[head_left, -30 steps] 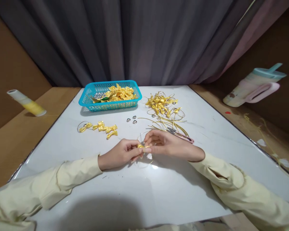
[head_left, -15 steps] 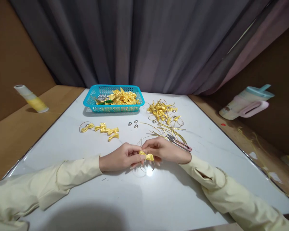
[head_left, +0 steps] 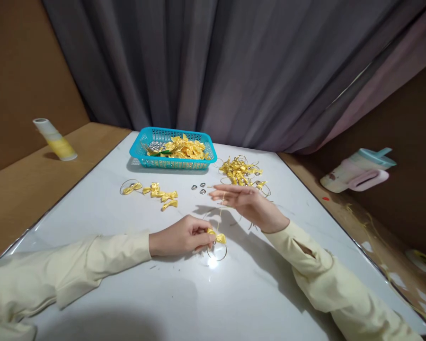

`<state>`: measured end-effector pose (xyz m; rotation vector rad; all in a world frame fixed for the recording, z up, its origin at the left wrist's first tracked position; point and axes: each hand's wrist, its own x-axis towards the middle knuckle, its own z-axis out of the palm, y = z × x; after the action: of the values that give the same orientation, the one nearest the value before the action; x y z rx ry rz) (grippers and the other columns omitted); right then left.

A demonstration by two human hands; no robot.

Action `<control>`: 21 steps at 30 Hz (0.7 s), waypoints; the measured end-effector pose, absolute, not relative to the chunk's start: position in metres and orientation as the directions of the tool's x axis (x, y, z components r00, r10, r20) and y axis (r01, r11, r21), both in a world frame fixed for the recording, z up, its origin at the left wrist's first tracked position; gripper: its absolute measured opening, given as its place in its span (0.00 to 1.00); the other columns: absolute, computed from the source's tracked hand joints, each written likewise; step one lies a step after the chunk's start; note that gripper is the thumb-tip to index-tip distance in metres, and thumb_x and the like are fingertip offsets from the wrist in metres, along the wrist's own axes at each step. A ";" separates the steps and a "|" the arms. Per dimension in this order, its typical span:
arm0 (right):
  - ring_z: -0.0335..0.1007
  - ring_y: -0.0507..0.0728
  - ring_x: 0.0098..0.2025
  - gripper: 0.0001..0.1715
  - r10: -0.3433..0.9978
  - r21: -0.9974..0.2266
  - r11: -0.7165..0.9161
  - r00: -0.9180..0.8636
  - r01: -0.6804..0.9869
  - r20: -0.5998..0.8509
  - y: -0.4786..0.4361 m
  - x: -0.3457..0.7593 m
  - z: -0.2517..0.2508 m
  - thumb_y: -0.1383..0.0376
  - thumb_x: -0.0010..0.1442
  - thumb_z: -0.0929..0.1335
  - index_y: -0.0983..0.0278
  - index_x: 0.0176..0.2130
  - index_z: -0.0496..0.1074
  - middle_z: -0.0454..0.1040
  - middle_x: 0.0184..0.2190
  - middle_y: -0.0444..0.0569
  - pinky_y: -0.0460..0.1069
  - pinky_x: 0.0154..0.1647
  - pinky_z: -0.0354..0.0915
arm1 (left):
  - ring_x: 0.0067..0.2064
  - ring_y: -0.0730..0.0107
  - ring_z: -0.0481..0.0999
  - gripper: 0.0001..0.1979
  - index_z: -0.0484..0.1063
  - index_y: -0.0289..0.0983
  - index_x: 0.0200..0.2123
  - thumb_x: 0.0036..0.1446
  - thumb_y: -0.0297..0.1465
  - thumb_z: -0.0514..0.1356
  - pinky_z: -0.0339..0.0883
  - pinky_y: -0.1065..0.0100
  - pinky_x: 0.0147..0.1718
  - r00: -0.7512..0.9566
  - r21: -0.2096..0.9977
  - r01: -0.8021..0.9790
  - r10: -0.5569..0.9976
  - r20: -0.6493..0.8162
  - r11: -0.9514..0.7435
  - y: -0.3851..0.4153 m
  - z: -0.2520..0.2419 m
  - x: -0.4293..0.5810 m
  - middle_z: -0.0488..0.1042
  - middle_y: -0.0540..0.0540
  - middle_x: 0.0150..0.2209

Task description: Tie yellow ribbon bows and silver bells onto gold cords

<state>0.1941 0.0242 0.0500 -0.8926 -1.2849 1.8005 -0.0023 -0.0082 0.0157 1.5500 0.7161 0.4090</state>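
My left hand pinches a small yellow ribbon bow between thumb and fingers, low over the white table. A loop of thin gold cord hangs below the bow, and a straight length of it rises to my right hand. That hand is raised above and to the right of the bow, its fingers long and close together, with the cord at them. Just beyond its fingertips lie several silver heart-shaped pieces. Loose cords behind the right hand are mostly hidden, and the scissors cannot be seen.
A blue basket of yellow bows and silver pieces stands at the back. Finished-looking bows with cords form a pile to its right. More bows lie left of centre. A lidded cup and a yellow-wound tube flank the white table.
My right hand has moved up and away from the bow, drawing the cord into a straight line. My left hand keeps its hold on the bow. The view has shifted slightly.
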 end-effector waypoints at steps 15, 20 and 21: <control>0.72 0.55 0.35 0.09 0.863 -0.899 0.200 -0.505 0.390 -0.028 -0.059 0.189 0.096 0.60 0.61 0.65 0.61 0.38 0.70 0.76 0.28 0.48 0.51 0.39 0.64 | 0.18 0.79 0.56 0.15 0.64 0.35 0.24 0.56 0.39 0.53 0.52 0.74 0.19 0.441 0.992 0.125 0.897 -0.031 -0.027 -0.002 0.011 -0.002 0.57 0.57 0.16; 0.69 0.58 0.38 0.12 0.909 -0.745 0.346 -0.400 0.570 0.116 -0.052 0.195 0.081 0.57 0.55 0.70 0.61 0.26 0.77 0.75 0.27 0.49 0.53 0.44 0.59 | 0.19 0.79 0.56 0.15 0.66 0.34 0.27 0.58 0.39 0.52 0.52 0.74 0.19 0.494 0.992 0.109 0.869 0.001 -0.063 -0.005 0.014 -0.003 0.58 0.56 0.17; 0.68 0.57 0.37 0.11 0.918 -0.750 0.336 -0.377 0.569 0.125 -0.050 0.197 0.080 0.57 0.54 0.70 0.61 0.26 0.77 0.75 0.27 0.49 0.53 0.42 0.59 | 0.19 0.79 0.57 0.15 0.66 0.34 0.27 0.58 0.39 0.52 0.53 0.74 0.20 0.506 0.991 0.111 0.862 0.010 -0.076 -0.006 0.014 -0.003 0.58 0.56 0.17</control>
<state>0.1966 -0.0501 0.0803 -1.2983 -2.0624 0.8404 -0.0033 -0.0062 0.0140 1.5382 0.8721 0.7755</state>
